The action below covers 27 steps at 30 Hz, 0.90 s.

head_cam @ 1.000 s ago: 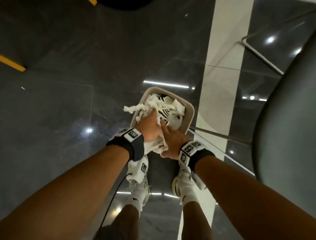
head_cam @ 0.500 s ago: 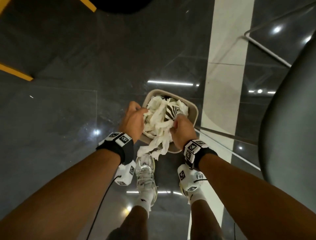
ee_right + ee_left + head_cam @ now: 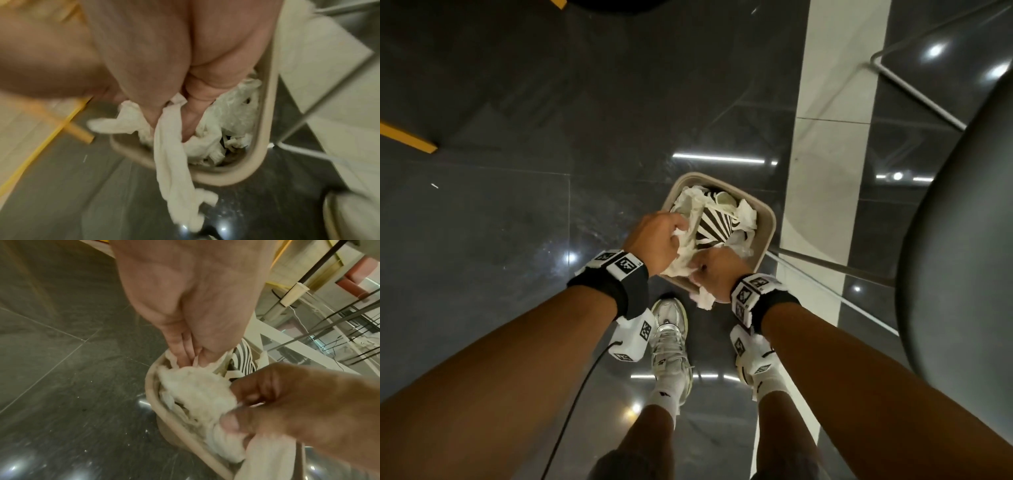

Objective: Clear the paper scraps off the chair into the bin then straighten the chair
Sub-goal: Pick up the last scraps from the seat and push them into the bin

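A beige bin (image 3: 767,219) stands on the dark floor, stuffed with white paper scraps (image 3: 683,262). My left hand (image 3: 654,240) is at the bin's near left rim, its fingers curled into the wad of paper scraps (image 3: 195,389). My right hand (image 3: 714,270) is at the near rim and pinches a strip of paper (image 3: 172,162) that hangs outside over the bin's rim (image 3: 265,129). The two hands almost touch. The dark chair (image 3: 962,240) fills the right edge of the head view, its seat out of sight.
A black-and-white striped item (image 3: 714,222) lies in the bin among the paper. The chair's metal legs (image 3: 825,267) run just right of the bin. My shoes (image 3: 671,346) stand right below it. A white floor stripe (image 3: 832,120) passes behind.
Both hands have come together at the bin's near rim. The paper wad sits lower in the bin and the striped item shows more. One strip still hangs outside.
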{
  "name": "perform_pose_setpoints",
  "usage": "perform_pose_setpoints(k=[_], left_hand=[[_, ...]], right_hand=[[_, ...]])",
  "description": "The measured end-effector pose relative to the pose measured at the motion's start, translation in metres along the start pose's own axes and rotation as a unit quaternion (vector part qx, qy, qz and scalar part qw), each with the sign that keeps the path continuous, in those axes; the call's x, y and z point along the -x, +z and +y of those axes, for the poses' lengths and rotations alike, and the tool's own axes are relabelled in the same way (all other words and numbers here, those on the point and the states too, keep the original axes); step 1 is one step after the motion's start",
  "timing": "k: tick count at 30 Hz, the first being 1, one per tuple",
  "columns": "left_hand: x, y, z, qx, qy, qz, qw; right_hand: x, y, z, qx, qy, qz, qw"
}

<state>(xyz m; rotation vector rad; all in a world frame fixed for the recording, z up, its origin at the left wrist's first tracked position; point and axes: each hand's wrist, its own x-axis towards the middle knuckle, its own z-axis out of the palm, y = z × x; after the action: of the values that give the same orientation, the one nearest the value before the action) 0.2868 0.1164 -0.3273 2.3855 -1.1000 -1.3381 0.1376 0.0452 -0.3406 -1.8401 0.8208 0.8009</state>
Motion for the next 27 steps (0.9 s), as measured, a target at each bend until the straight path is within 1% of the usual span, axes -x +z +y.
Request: perform_pose_setpoints(k=[1,3,4,5,7,8,9,11,12,13,14,16,17,18,20,21,22,23,24,27], left_hand=[[-0.001,-0.001,0.003,0.006,-0.009,-0.032,0.999],[-0.004,-0.001,0.010,0.025,-0.033,-0.098,0.994],[-0.005,0.000,0.015,0.030,-0.039,-0.117,0.992],[-0.006,0.001,0.018,0.033,-0.044,-0.126,0.990],[-0.011,0.005,0.021,0.047,-0.051,-0.137,0.988],[-0.012,0.007,0.022,0.046,-0.045,-0.153,0.986],[-0.013,0.012,0.023,0.027,-0.032,-0.176,0.983],[-0.012,0.026,0.023,-0.032,0.008,-0.206,0.978],[-0.013,0.035,0.023,-0.065,0.024,-0.213,0.975],[-0.013,0.041,0.024,-0.102,0.032,-0.213,0.971],[-0.013,0.047,0.024,-0.128,0.042,-0.205,0.970],[-0.015,0.053,0.025,-0.164,0.041,-0.197,0.966],[-0.015,0.053,0.026,-0.162,0.032,-0.210,0.964],[-0.015,0.053,0.026,-0.145,0.030,-0.226,0.963],[-0.012,0.052,0.025,-0.075,0.024,-0.258,0.963],[-0.010,0.050,0.027,-0.036,0.022,-0.265,0.963],[-0.010,0.048,0.030,-0.003,0.030,-0.267,0.963],[-0.010,0.047,0.032,0.009,0.035,-0.261,0.965],[-0.012,0.046,0.035,0.010,0.038,-0.240,0.970],[-0.016,0.045,0.037,0.004,0.036,-0.140,0.990]], right_hand=[[-0.002,-0.004,0.006,-0.056,0.033,0.046,0.997],[-0.006,-0.013,0.013,-0.154,0.104,0.136,0.973],[-0.006,-0.016,0.014,-0.207,0.129,0.150,0.958],[-0.007,-0.019,0.012,-0.273,0.141,0.147,0.940],[-0.011,-0.018,0.010,-0.413,0.155,0.102,0.892],[-0.017,-0.015,0.013,-0.446,0.156,0.081,0.878],[-0.026,-0.009,0.020,-0.446,0.144,0.071,0.880],[-0.040,-0.001,0.031,-0.383,0.125,0.058,0.913],[-0.043,0.000,0.036,-0.337,0.127,0.055,0.931],[-0.042,-0.003,0.035,-0.304,0.137,0.050,0.941],[-0.039,-0.007,0.034,-0.285,0.144,0.042,0.947],[-0.037,-0.014,0.033,-0.273,0.144,0.030,0.951],[-0.038,-0.014,0.034,-0.278,0.139,0.026,0.950],[-0.035,-0.016,0.033,-0.291,0.130,0.026,0.948],[-0.034,-0.013,0.042,-0.302,0.129,0.033,0.944],[-0.032,-0.012,0.045,-0.303,0.129,0.043,0.943],[-0.026,-0.014,0.046,-0.321,0.127,0.048,0.937],[-0.022,-0.015,0.046,-0.354,0.114,0.045,0.927],[-0.015,-0.020,0.044,-0.398,0.103,0.036,0.911],[-0.003,-0.031,0.039,-0.521,0.096,-0.004,0.848]])
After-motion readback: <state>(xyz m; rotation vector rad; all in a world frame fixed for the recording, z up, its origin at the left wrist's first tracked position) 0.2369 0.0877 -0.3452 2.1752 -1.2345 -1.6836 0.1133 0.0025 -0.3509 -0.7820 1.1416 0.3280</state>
